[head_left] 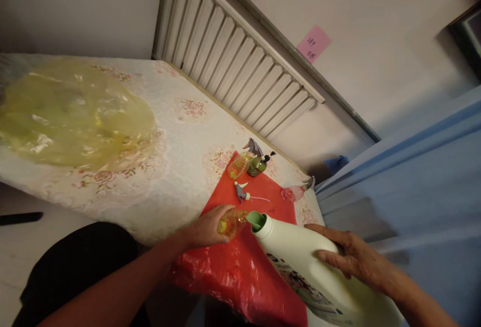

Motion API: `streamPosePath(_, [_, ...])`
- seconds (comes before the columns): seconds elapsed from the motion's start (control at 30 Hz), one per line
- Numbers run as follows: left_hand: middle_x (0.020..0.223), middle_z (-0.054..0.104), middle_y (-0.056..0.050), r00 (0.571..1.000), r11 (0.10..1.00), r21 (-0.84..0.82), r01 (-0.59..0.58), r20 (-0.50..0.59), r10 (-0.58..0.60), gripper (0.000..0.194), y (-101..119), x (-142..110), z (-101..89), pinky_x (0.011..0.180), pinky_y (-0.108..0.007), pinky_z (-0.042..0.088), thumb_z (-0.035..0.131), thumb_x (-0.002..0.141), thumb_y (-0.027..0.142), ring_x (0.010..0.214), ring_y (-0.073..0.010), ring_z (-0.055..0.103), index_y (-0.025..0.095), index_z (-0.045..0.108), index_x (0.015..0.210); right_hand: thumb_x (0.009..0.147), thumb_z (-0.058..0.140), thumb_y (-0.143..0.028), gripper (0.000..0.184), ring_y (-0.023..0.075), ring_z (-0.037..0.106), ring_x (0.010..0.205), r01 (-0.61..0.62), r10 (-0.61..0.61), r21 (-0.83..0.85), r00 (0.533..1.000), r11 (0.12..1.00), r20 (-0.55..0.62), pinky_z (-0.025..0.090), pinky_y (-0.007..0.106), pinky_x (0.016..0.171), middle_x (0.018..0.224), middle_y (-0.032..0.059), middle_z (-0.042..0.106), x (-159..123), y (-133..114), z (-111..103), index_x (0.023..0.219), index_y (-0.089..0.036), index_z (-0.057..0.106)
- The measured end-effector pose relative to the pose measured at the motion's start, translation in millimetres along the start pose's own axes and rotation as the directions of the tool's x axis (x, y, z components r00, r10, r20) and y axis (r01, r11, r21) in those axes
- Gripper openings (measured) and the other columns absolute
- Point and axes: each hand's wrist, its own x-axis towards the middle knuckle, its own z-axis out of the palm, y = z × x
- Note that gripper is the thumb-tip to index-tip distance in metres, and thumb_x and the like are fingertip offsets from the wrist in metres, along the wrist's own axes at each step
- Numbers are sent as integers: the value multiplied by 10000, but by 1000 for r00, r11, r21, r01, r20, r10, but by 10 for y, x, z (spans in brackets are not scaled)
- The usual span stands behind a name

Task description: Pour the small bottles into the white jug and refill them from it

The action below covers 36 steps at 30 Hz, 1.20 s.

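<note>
My left hand [206, 228] is closed around a small clear yellow bottle [232, 223] with its top off, held over the red plastic sheet [240, 267]. My right hand [351, 256] grips a large white detergent jug [300, 262], tilted so its green spout [256, 219] meets the small bottle's mouth. A loose grey spray head with its tube [244, 194] lies on the red sheet just beyond the bottles.
A yellow spray bottle [240, 163] and a green pump bottle [258, 165] stand at the sheet's far end, a pink spray bottle [295, 193] to the right. A yellow plastic bag [71, 116] lies on the floral tablecloth [180, 167]. Radiator [233, 51] behind, blue fabric [413, 192] right.
</note>
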Motion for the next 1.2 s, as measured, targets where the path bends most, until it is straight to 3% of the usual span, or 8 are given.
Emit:
streamPosePath(0.17, [1364,504,-80,1000,1000,-1,-4,3,4,837,-4,-2,3,1065,-430,388,739,604,219,1241,-306,484,246,375,1358,840,567,-530,568,195,657,769,-16,16,-11,1000,1000,-9,519,229,567,1150,37,685,1,4,0,1333,-248,541])
streamPosePath(0.47, [1371,497,-76,1000,1000,3,11,14,-11,854,14,-3,-3,1065,-430,387,735,596,209,1250,-294,480,251,363,1364,837,557,-547,612,172,637,687,-51,51,-44,999,998,-12,484,221,517,1054,39,709,6,25,-2,1360,-234,508])
streamPosePath(0.7, [1361,506,-66,1000,1000,-5,10,4,-10,852,25,-13,-3,1074,-394,382,743,591,204,1244,-299,481,241,379,1360,828,566,-555,603,186,644,709,-50,49,-35,999,998,-20,510,249,558,1104,48,698,5,-6,-1,1335,-231,538])
streamPosePath(1.0, [1374,496,-79,1000,1000,-8,17,18,-17,856,15,-9,-4,1074,-444,381,742,592,212,1260,-299,471,248,364,1359,832,565,-559,605,145,598,612,-48,47,-70,999,996,-23,459,218,501,958,24,723,10,11,-7,1342,-236,530])
streamPosePath(1.2, [1359,511,-75,1000,1000,-11,14,8,-14,852,31,-12,-6,1052,-416,405,735,593,193,1233,-317,492,236,371,1361,835,561,-553,605,165,621,673,-49,49,-31,999,998,-6,478,226,522,1046,40,709,10,11,-10,1347,-234,521])
